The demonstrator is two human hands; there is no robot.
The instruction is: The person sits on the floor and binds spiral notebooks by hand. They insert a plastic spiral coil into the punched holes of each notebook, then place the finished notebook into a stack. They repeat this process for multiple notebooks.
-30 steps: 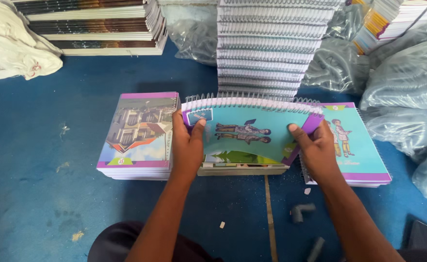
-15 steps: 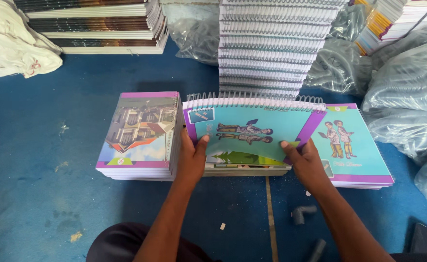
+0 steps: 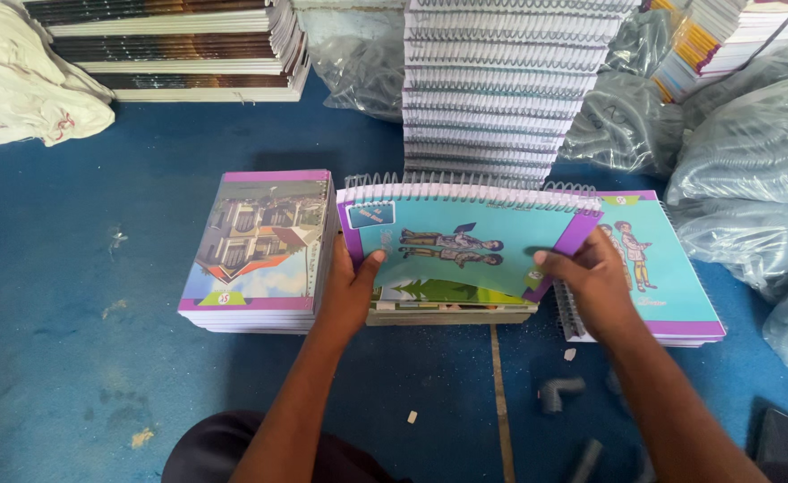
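**Hold the cover by both edges and keep it flat on the coil**

Your left hand pinches the left edge of the teal and purple cover, thumb on top and fingers under. Your right hand pinches the right edge the same way. The cover bends up a little in the middle. Its top edge sits along the white spiral coil of the notebook on the blue floor, right in front of you.

Grip near the corners, not the middle, so the cover does not crease. Keep both hands level, so the holes stay lined up with the coil. Move slowly and do not pull hard, or the holes may tear.

A pile of house-picture covers lies just left, and a bound notebook just right. Keep your elbows in so you do not bump them.
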